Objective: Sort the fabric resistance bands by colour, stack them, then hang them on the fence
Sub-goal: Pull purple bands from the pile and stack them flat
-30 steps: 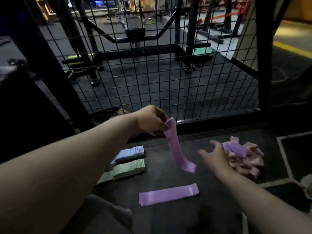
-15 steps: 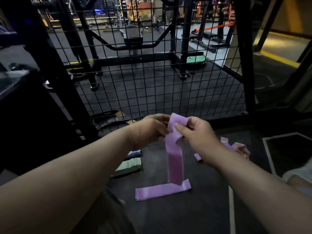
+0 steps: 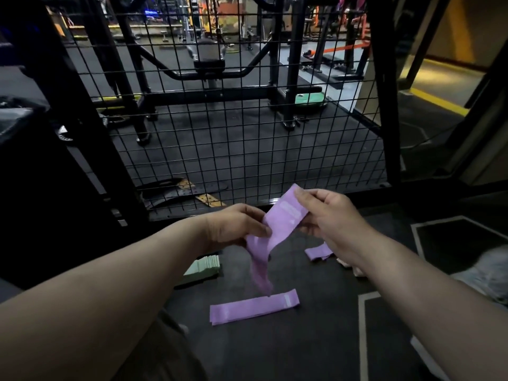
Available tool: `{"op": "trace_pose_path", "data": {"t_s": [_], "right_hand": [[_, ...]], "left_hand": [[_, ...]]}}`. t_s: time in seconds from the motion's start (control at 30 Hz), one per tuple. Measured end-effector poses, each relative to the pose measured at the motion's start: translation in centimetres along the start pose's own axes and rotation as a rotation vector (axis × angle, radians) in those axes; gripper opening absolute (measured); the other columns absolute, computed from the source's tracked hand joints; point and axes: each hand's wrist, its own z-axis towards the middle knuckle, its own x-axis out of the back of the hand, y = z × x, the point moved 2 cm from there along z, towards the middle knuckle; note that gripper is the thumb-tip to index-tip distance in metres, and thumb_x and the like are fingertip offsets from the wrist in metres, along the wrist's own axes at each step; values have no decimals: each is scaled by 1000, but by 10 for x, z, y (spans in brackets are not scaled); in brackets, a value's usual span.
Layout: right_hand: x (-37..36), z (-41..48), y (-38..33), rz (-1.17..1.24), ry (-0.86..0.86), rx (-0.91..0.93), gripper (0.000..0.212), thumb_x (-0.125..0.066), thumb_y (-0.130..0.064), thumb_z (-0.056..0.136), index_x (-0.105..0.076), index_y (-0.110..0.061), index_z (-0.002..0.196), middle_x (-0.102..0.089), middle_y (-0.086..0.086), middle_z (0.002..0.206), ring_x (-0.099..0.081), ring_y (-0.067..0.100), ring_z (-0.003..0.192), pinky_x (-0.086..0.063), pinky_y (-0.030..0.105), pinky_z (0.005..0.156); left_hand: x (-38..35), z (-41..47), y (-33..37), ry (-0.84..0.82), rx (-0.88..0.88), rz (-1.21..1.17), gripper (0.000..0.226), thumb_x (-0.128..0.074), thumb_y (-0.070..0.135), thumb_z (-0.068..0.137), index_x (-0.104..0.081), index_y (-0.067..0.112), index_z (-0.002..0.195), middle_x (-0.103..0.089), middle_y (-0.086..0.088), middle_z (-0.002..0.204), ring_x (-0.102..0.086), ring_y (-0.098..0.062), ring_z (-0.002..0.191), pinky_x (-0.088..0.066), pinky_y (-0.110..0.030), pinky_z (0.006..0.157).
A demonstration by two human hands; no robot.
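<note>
A purple band (image 3: 277, 229) is held up in the air between both hands. My right hand (image 3: 327, 218) pinches its upper end and my left hand (image 3: 236, 226) pinches it lower down; the loose tail hangs blurred below. Flat on the dark floor underneath lies a second purple band (image 3: 253, 307). A stack of green bands (image 3: 204, 268) shows under my left wrist. Another purple band (image 3: 319, 253) peeks out below my right hand, with bits of pink ones (image 3: 350, 266) beside my right forearm. The black wire fence (image 3: 247, 133) stands just behind.
Thick black posts (image 3: 383, 92) frame the fence. Gym machines stand on the mat beyond it. A black belt-like piece with yellow plates (image 3: 181, 192) lies at the fence's foot. White floor lines (image 3: 362, 339) run on the right, and a pale shoe (image 3: 486, 276) shows at the edge.
My right hand came over from the pile and took the band's upper end. Both hands have since spread apart, turning the band slantwise; the view tilted upward.
</note>
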Motion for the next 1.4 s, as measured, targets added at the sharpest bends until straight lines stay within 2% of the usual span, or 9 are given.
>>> {"op": "trace_pose_path", "data": {"t_s": [0.17,0.37,0.53,0.73,0.83,0.93,1.0,1.13,1.4], "right_hand": [[13,19,23,-121,109,-51,18,-63,-27,96,-68,-12,87,-62,8,72,-50,21,60,-40,32,56],[40,44,79,-204,301,-170,26,-60,-30,98,-68,-10,83,-59,9,68,-46,16,49,-38,28,50],[61,57,154,-368,313,-298,25,-59,-29,98,-69,-9,87,-63,9,69,-52,20,57,-42,27,52],[73,73,240,-516,233,-465,14,-60,-19,98,-65,-6,96,-60,4,72,-54,7,48,-43,19,45],[79,88,277,-603,217,-500,10,-63,-14,95,-66,-5,97,-60,7,74,-52,12,51,-43,17,40],[85,102,312,-718,222,-543,7,-66,-13,93,-68,-7,94,-67,10,85,-58,18,63,-52,28,60],[86,107,329,-763,211,-581,4,-66,-13,92,-68,-9,92,-70,13,89,-63,23,69,-54,34,67],[83,108,352,-834,189,-573,12,-68,-23,91,-67,-12,85,-72,12,85,-69,29,80,-56,38,78],[69,111,380,-895,123,-619,11,-66,-27,91,-62,-17,87,-72,12,89,-69,28,86,-53,31,81]], "left_hand": [[6,-5,-15,-109,107,52,16,-76,20,76,-70,14,89,-68,-12,86,-64,-27,71,-53,-31,60],[23,0,-41,-186,304,332,13,-75,10,85,-69,1,92,-67,-11,75,-63,-18,60,-54,-27,55],[52,38,-62,-41,454,482,14,-75,9,85,-63,3,82,-64,-5,58,-59,-13,39,-43,-20,35],[75,99,-183,121,641,375,22,-78,8,82,-66,-3,98,-61,-5,50,-53,-14,36,-45,-22,37],[66,110,-239,152,770,355,26,-76,8,84,-66,-10,100,-62,-14,59,-51,-19,32,-43,-22,36],[57,118,-285,225,833,374,28,-72,10,88,-65,-11,106,-64,-21,75,-50,-17,32,-32,-17,28],[57,120,-313,251,873,389,31,-75,12,86,-67,-12,104,-67,-23,83,-53,-22,45,-38,-20,34],[65,118,-353,333,906,466,35,-78,26,82,-73,-4,99,-73,-18,99,-70,-28,84,-54,-33,76],[60,123,-378,544,933,506,30,-71,17,84,-70,0,110,-68,-19,115,-64,-35,110,-49,-35,94]]}}
